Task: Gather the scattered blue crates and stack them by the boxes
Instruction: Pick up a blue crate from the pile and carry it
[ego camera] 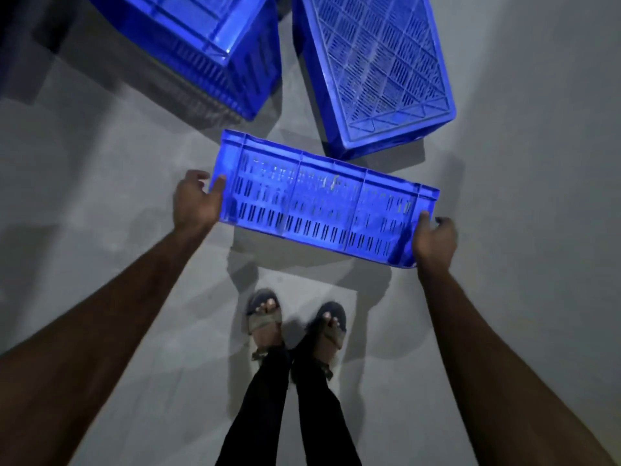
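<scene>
Nearest to you are your own feet in sandals (265,319), set close together on the grey floor (100,156), with dark trousers (268,398) above them. Both your bare arms reach forward.

Your left grip (196,203) clasps the left end of the held crate (322,200): the thumb lies on the side facing you and the fingers curl round the end wall. Your right grip (435,237) clasps the right end the same way, thumb on the near face, fingers wrapped behind the corner.

The held crate is bright blue plastic, long and shallow, and it shows you one long side wall. That wall has three rows of short upright slots, upright ribs that split it into panels, and a plain band along its far edge. It spans the gap between your grips, slanted so that its right end sits nearer you than its left. Its shadow falls on the floor ahead of your toes.

Farther off, an upturned crate (376,68) lies bottom up on the floor, lattice base showing, its near corner just behind the held one. To its left stands a blurred crate (201,38), cut off by the frame.
</scene>
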